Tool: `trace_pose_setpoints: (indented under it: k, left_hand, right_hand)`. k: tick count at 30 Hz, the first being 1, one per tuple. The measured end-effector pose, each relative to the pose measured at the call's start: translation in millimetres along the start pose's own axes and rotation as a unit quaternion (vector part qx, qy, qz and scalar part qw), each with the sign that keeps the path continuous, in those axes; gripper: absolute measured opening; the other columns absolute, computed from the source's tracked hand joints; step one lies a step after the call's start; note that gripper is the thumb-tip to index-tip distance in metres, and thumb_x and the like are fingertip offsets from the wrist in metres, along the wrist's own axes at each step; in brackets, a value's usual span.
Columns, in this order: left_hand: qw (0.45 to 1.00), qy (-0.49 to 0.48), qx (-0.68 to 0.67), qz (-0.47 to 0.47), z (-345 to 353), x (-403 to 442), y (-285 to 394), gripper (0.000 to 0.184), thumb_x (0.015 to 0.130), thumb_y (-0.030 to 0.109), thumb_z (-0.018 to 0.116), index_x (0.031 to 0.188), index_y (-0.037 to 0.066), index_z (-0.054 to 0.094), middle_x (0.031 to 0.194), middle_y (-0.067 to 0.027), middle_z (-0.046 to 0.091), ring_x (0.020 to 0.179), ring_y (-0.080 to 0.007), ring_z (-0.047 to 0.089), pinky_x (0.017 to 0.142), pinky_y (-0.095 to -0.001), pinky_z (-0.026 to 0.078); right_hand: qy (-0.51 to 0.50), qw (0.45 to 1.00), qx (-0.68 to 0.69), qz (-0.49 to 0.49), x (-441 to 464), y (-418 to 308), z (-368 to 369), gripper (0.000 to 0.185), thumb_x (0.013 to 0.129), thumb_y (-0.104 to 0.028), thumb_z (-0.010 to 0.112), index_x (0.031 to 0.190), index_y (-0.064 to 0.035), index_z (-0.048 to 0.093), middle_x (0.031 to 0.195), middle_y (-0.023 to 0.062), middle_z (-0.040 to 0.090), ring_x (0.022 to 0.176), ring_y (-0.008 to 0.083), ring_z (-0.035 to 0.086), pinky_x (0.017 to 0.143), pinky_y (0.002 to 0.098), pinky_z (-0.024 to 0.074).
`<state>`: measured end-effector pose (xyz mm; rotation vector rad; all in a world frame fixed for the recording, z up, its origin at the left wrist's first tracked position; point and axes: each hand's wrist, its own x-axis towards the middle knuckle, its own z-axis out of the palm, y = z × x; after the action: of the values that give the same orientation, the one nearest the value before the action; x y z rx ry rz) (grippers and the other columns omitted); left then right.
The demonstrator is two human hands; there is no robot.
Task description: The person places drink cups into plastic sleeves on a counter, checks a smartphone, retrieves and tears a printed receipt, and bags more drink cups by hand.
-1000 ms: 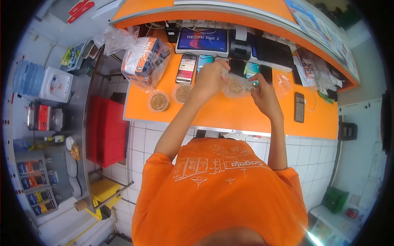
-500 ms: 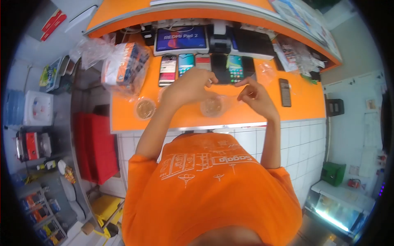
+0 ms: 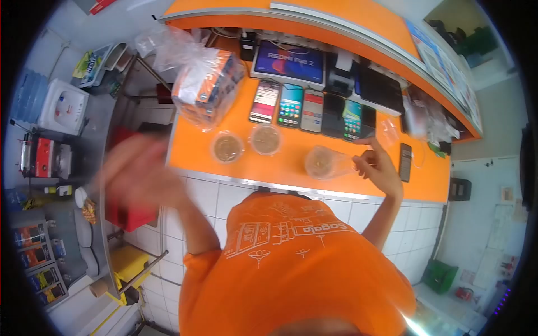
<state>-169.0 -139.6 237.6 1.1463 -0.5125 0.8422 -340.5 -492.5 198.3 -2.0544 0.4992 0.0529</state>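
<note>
My right hand (image 3: 381, 167) is at the right of the orange counter (image 3: 269, 168). Its thumb and fingers pinch the edge of a clear plastic bag (image 3: 341, 163), while the index finger points out. Inside the bag is a round clear cup (image 3: 319, 162) with brownish contents. Two similar clear cups, one nearer the front left (image 3: 228, 148) and another beside it (image 3: 265, 139), sit on the counter. My left hand (image 3: 137, 171) is off the counter's left side, above a red item (image 3: 131, 218). Motion smears its fingers, so whether it holds anything is unclear.
Several phones (image 3: 290, 105) lie in a row behind the cups, with a Redmi Pad 2 box (image 3: 288, 64) at the back. A plastic-wrapped package (image 3: 207, 89) stands at the left. A dark handset (image 3: 405, 162) lies right of my right hand. A metal shelf (image 3: 101, 185) stands left.
My left hand has swung from above the counter far to the left. My right hand still pinches the bag. A second loose cup, earlier mostly behind my left arm, now shows fully. The view has shifted.
</note>
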Motion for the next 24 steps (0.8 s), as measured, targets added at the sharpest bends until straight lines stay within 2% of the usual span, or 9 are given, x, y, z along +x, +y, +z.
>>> trace_pose_setpoints:
  k: [4, 7, 9, 11, 13, 16, 19, 22, 24]
  left_hand:
    - [0.804, -0.495, 0.280, -0.171, 18, -124, -119, 0.069, 0.079, 0.024, 0.077, 0.140, 0.009, 0.048, 0.143, -0.0216, 0.048, 0.137, -0.0425, 0.040, 0.113, -0.0513, 0.032]
    - [0.726, -0.568, 0.349, -0.166, 24, -157, -124, 0.097, 0.073, 0.031, 0.083, 0.151, 0.014, 0.028, 0.154, -0.0234, 0.027, 0.144, -0.0438, 0.023, 0.116, -0.0567, 0.022]
    - [0.679, -0.603, 0.392, -0.147, 35, -164, -121, 0.117, 0.069, 0.035, 0.086, 0.159, 0.018, 0.015, 0.161, -0.0247, 0.013, 0.148, -0.0447, 0.012, 0.118, -0.0603, 0.015]
    - [0.672, -0.656, 0.315, -0.136, 46, -161, -111, 0.118, 0.067, 0.036, 0.087, 0.159, 0.018, 0.016, 0.161, -0.0257, 0.013, 0.148, -0.0449, 0.012, 0.119, -0.0590, 0.012]
    - [0.633, -0.735, 0.200, -0.139, 65, -146, -81, 0.113, 0.071, 0.030, 0.085, 0.159, 0.017, 0.015, 0.161, -0.0228, 0.014, 0.147, -0.0434, 0.016, 0.115, -0.0582, 0.023]
    - [0.661, -0.701, 0.141, -0.229, 91, -147, -45, 0.080, 0.077, 0.023, 0.079, 0.147, 0.008, 0.041, 0.143, -0.0228, 0.045, 0.130, -0.0373, 0.048, 0.099, -0.0515, 0.045]
    - [0.689, -0.629, 0.137, -0.333, 106, -158, -63, 0.038, 0.082, 0.018, 0.073, 0.113, 0.000, 0.061, 0.103, -0.0158, 0.067, 0.092, -0.0288, 0.068, 0.075, -0.0406, 0.055]
    - [0.781, -0.541, 0.099, -0.296, 110, -158, -63, 0.021, 0.083, 0.014, 0.074, 0.092, -0.001, 0.062, 0.076, -0.0094, 0.069, 0.065, -0.0209, 0.067, 0.065, -0.0307, 0.056]
    - [0.779, -0.554, 0.097, -0.276, 113, -155, -68, 0.019, 0.082, 0.013, 0.073, 0.089, -0.001, 0.061, 0.077, -0.0104, 0.065, 0.067, -0.0214, 0.067, 0.064, -0.0307, 0.055]
  right_hand:
    - [-0.004, 0.999, 0.047, -0.022, 9, -10, 1, 0.035, 0.089, -0.011, 0.068, 0.123, -0.0077, 0.058, 0.067, 0.0013, 0.057, 0.068, 0.0103, 0.060, 0.067, 0.0245, 0.0468]
    - [0.091, 0.993, -0.069, -0.014, 5, -6, 12, 0.043, 0.086, -0.010, 0.071, 0.127, -0.0072, 0.055, 0.069, 0.0030, 0.059, 0.070, 0.0150, 0.061, 0.069, 0.0261, 0.0484]
    - [0.161, 0.958, -0.192, -0.139, 2, 28, 28, 0.049, 0.084, -0.006, 0.073, 0.128, -0.0074, 0.051, 0.071, 0.0030, 0.059, 0.070, 0.0138, 0.062, 0.065, 0.0256, 0.0492]
    - [0.149, 0.965, -0.190, -0.103, -5, 36, 31, 0.055, 0.082, -0.003, 0.075, 0.130, -0.0076, 0.048, 0.072, 0.0037, 0.060, 0.067, 0.0139, 0.063, 0.060, 0.0257, 0.0494]
    - [0.040, 0.994, -0.044, 0.097, -17, 28, 32, 0.061, 0.079, -0.001, 0.076, 0.132, -0.0079, 0.046, 0.072, 0.0051, 0.062, 0.063, 0.0154, 0.063, 0.055, 0.0262, 0.0492]
    - [0.088, 0.994, 0.018, 0.069, -20, 15, 35, 0.055, 0.079, 0.003, 0.073, 0.128, -0.0067, 0.050, 0.071, 0.0058, 0.061, 0.056, 0.0157, 0.062, 0.050, 0.0259, 0.0479]
    - [0.104, 0.989, 0.084, 0.068, -30, 6, 25, 0.046, 0.081, 0.004, 0.070, 0.123, -0.0066, 0.054, 0.070, 0.0043, 0.061, 0.064, 0.0136, 0.064, 0.056, 0.0251, 0.0491]
    - [0.197, 0.979, 0.050, -0.018, -36, 18, 19, 0.038, 0.082, 0.005, 0.068, 0.118, -0.0064, 0.058, 0.075, 0.0031, 0.062, 0.073, 0.0114, 0.064, 0.064, 0.0251, 0.0500]
    - [0.250, 0.966, 0.061, -0.021, -34, 19, 19, 0.035, 0.083, 0.004, 0.068, 0.115, -0.0065, 0.060, 0.080, 0.0030, 0.063, 0.077, 0.0115, 0.065, 0.068, 0.0260, 0.0500]
